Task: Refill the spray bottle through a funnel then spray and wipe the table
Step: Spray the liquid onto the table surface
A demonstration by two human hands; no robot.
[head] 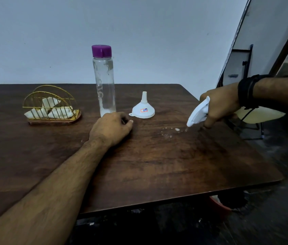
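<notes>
Our right-hand fingers (210, 119) curl around the white plastic spray bottle (197, 113) at three o'clock, nozzle down over the dark wooden table (157, 165); our left hand (111, 129) rests loosely curled, holding nothing, at center.

The right hand (221, 105) covers most of the spray bottle (197, 113), so only its white head and a pale bit of body show. The left hand (112, 128) hides its own curled fingertips. The funnel (143, 109) carries a sticker, perhaps numbers, too small to read.
</notes>
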